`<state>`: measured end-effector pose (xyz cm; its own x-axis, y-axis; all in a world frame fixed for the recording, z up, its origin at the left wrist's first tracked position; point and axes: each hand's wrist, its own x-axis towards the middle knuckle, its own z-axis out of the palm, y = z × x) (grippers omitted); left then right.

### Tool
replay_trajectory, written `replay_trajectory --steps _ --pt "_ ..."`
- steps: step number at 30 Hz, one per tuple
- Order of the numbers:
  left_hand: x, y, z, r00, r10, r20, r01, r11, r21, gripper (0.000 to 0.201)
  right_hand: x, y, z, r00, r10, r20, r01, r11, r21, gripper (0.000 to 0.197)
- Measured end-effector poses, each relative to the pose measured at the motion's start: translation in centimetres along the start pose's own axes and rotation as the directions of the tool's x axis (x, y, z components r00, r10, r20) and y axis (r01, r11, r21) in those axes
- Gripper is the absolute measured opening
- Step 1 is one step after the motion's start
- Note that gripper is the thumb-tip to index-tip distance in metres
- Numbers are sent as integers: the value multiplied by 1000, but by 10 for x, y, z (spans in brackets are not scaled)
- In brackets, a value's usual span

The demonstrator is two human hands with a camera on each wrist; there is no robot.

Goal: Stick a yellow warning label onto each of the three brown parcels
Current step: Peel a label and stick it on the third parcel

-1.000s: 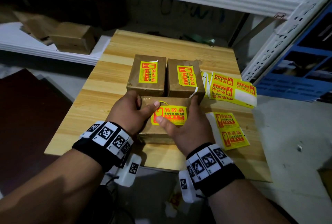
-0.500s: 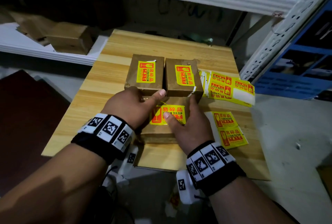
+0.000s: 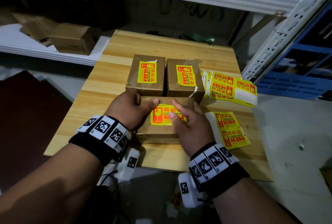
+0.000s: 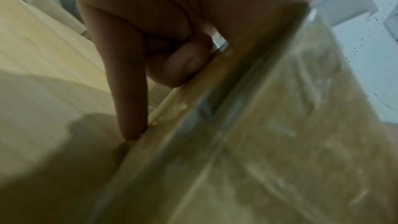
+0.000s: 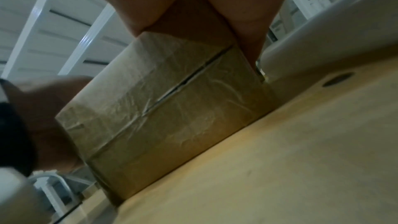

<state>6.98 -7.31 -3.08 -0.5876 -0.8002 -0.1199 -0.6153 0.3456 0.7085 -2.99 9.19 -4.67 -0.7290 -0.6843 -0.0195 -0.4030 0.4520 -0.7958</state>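
We see three brown parcels on the wooden desk (image 3: 100, 87). The near parcel (image 3: 158, 130) sits toward the desk's front edge, roughly midway between its left and right edges, and both hands are on it. Our left hand (image 3: 129, 110) clasps its left end: the thumb lies across the top, its tip just beside the label's upper left corner, while in the left wrist view the fingers (image 4: 129, 91) run down the parcel's side, one fingertip reaching the wood. Our right hand (image 3: 188, 123) grips the right end, with the thumb pressed flat on the yellow warning label (image 3: 161, 115) and the index finger lying across the top above it. In the right wrist view the thumb and fingers straddle the parcel's upper right corner, so we read this hand as curled round the box. The label lies along the top face, its left part clear, its right part hidden under the hand.

Behind it, toward the desk's back edge, two more parcels stand side by side, touching or nearly so. The left rear parcel (image 3: 145, 83) carries a label (image 3: 147, 72) on top, and the right rear parcel (image 3: 185, 87) carries one (image 3: 186, 75) as well, its lower right corner lifting slightly.

Near the desk's right edge lies a sheaf of label sheets (image 3: 231, 87), and closer to the front right corner a loose strip of two labels (image 3: 231, 130).
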Motion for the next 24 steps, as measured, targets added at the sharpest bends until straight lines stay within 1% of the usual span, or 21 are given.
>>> replay_trajectory --steps 3,7,10,12,15,17,18,19,21,22,24 --pt "-2 -1 2 1000 8 -17 -8 1000 13 53 1 2 -4 1000 8 15 -9 997 76 41" --pt "-4 -2 3 1000 14 -9 -13 1000 25 53 1 5 -6 1000 23 5 -24 983 180 42" --pt "-6 -2 1 1000 15 -12 -14 1000 15 52 -1 5 -7 999 38 -3 -36 973 229 46" --pt "-9 -2 1 999 25 -24 -25 1000 -6 50 -2 3 -12 998 55 -5 -52 975 215 52" --pt "-14 -5 -2 1000 1 -22 -4 994 -108 46 -4 6 -16 996 89 9 -88 973 215 66" --pt "-17 -9 -7 998 -51 24 55 978 -203 51 -4 12 -14 992 125 18 -125 954 271 81" --pt "-20 -12 -10 997 -69 44 77 970 -229 57 -4 14 -13 989 147 13 -144 944 295 88" --pt "-23 -14 -13 996 -68 51 78 973 -218 63 -5 16 -12 986 166 2 -158 937 311 94" --pt "-28 -16 -17 999 -10 37 15 990 -143 71 -8 18 -12 983 183 -22 -167 936 310 96" --pt "-31 -16 -18 999 37 35 -33 993 -112 72 -9 19 -13 984 175 -25 -161 943 291 93" --pt "-39 -14 -21 987 154 43 -151 987 -60 65 -15 16 -14 991 135 3 -132 962 237 79"
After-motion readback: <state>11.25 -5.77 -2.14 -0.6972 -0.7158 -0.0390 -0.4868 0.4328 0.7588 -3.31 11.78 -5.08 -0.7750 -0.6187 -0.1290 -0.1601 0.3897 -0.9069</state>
